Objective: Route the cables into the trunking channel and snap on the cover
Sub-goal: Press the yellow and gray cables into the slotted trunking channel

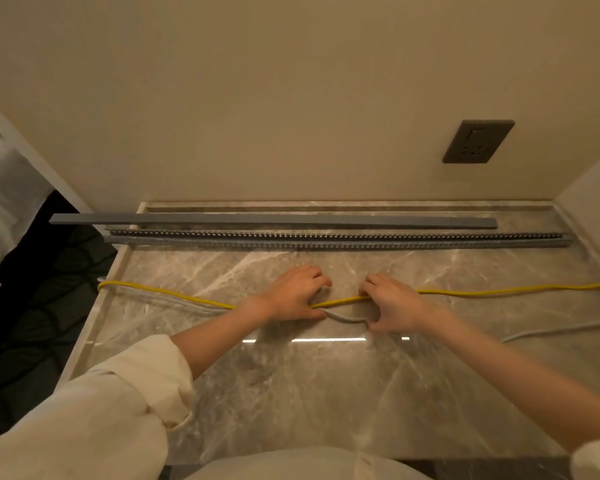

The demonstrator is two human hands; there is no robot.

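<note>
A yellow cable [499,291] and a grey cable [347,318] lie across the marble counter [291,393] from left to right. My left hand [293,294] and my right hand [394,301] rest side by side at the middle, each gripping both cables; a short grey loop sags between them. Behind the hands, near the wall, lies the long slotted grey trunking channel [336,240], open on top. Its flat grey cover [274,220] lies apart, just behind it, jutting past the counter's left edge.
A dark wall socket [478,141] sits on the beige wall at the upper right. The counter's left edge drops to a dark patterned floor [32,306]. A side wall closes the right end. The cable ends run off both sides.
</note>
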